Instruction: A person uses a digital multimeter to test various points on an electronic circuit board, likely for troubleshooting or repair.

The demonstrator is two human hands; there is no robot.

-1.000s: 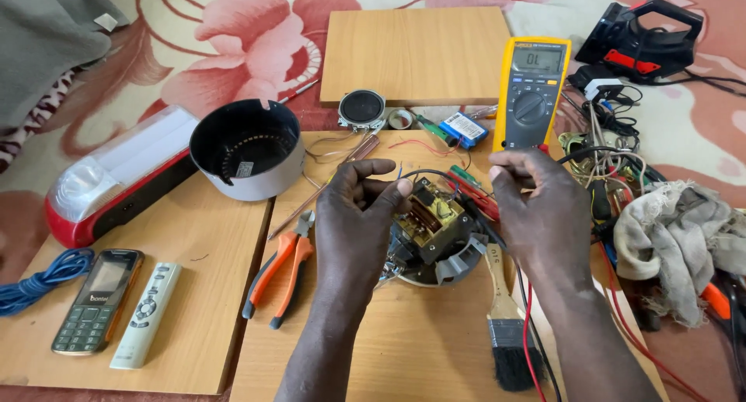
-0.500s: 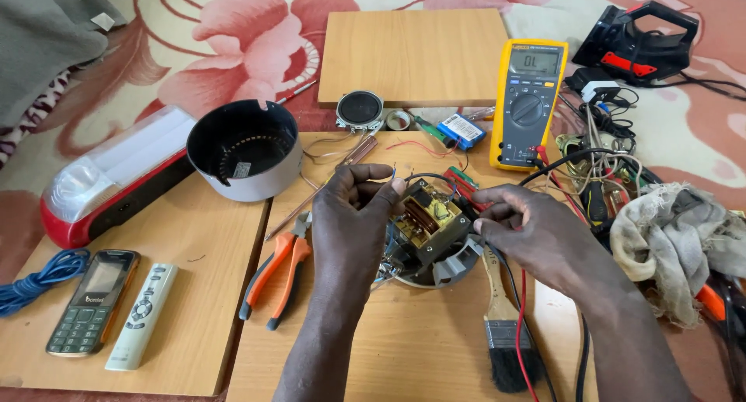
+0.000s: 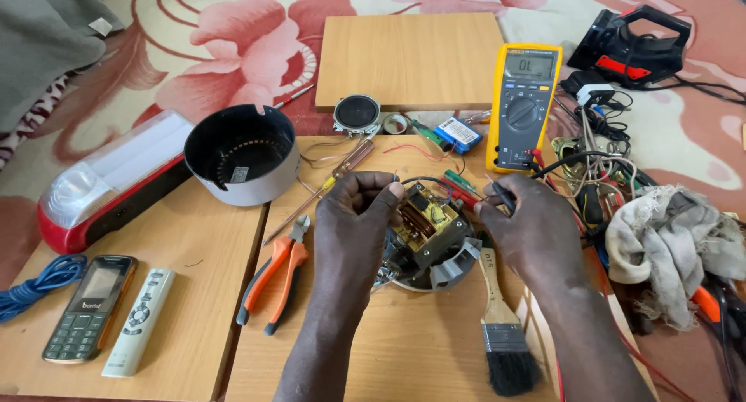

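Pinching what look like meter probes, left hand (image 3: 353,215) and right hand (image 3: 528,227) are probing the motor (image 3: 427,231); slipping tips risk shorting its windings.

A single camera worn on the person's head looks steeply down and forward over their own forearms at low wooden boards (image 3: 155,293) laid on a floral carpet (image 3: 233,45). It sits close: both arms enter from the bottom edge, with the left hand (image 3: 353,223) and right hand (image 3: 528,227) near the centre of the frame. The view reaches across the boards to the carpet beyond, and there is no second view to overlap with.
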